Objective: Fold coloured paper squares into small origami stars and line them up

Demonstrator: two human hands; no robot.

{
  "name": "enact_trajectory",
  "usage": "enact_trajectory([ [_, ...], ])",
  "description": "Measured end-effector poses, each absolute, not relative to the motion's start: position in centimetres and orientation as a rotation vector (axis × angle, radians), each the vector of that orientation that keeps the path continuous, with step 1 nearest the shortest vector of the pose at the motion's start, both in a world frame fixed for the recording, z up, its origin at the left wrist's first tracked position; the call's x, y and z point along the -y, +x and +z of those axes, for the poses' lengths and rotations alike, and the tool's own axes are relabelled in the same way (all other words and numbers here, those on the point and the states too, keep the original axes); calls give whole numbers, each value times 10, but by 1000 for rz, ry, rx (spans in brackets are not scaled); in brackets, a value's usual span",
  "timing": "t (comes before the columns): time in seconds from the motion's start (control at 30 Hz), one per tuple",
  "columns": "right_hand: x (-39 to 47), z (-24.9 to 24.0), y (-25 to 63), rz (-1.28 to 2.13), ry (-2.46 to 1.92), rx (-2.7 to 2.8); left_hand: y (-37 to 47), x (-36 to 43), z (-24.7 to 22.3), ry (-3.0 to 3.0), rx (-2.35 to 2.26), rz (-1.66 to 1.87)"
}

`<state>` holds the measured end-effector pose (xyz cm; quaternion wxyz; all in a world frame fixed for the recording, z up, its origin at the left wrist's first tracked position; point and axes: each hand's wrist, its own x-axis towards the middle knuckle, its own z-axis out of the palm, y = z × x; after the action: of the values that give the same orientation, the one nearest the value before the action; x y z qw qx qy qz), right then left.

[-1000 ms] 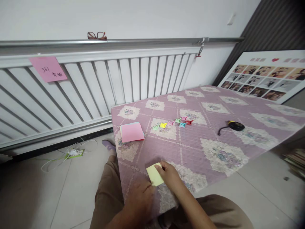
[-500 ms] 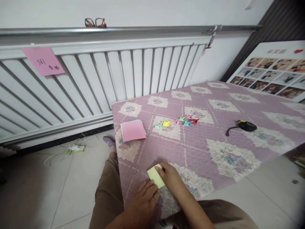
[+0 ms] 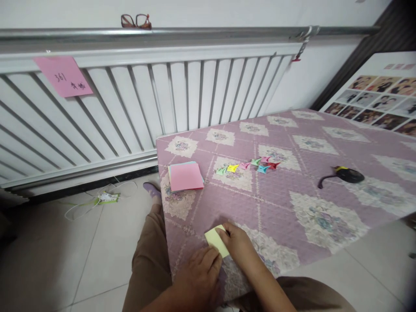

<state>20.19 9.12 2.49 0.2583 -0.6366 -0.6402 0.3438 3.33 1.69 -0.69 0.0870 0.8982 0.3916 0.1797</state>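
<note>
A small folded pale yellow paper (image 3: 217,241) lies near the table's front edge between my hands. My right hand (image 3: 236,242) pinches its right side, thumb on top. My left hand (image 3: 204,268) rests at its lower left, fingers close together and pressing on the paper's near edge. Farther back sits a stack of square paper with a pink sheet (image 3: 186,176) on top. Several small folded paper shapes are spread to the right of the stack, among them a yellow one (image 3: 232,168), a blue one (image 3: 263,169) and a red one (image 3: 273,165).
The purple patterned tablecloth (image 3: 234,203) covers the table. A black and yellow object with a strap (image 3: 349,174) lies at the right. Behind are a white radiator (image 3: 191,93), a rail with glasses (image 3: 136,21) and a photo board (image 3: 377,97). A power strip (image 3: 108,198) lies on the floor.
The camera view has shifted slightly, so the whole scene sits a little farther right. My left fingers have moved slightly along the paper's near edge. My right hand keeps its pinch.
</note>
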Motion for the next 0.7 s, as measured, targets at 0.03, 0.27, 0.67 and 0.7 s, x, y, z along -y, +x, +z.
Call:
enact_trajectory([
  [0.03,-91,25,202,930,-1726,1738,33,-18,-6,2665,-1158,524],
  [0.27,-91,25,203,911,-1725,1742,27,-26,7,2626,-1086,461],
  [0.67,-74,16,222,500,-1638,1638,27,-27,8,2613,-1094,394],
  [0.7,-67,15,225,395,-1609,1656,27,-27,8,2616,-1091,391],
])
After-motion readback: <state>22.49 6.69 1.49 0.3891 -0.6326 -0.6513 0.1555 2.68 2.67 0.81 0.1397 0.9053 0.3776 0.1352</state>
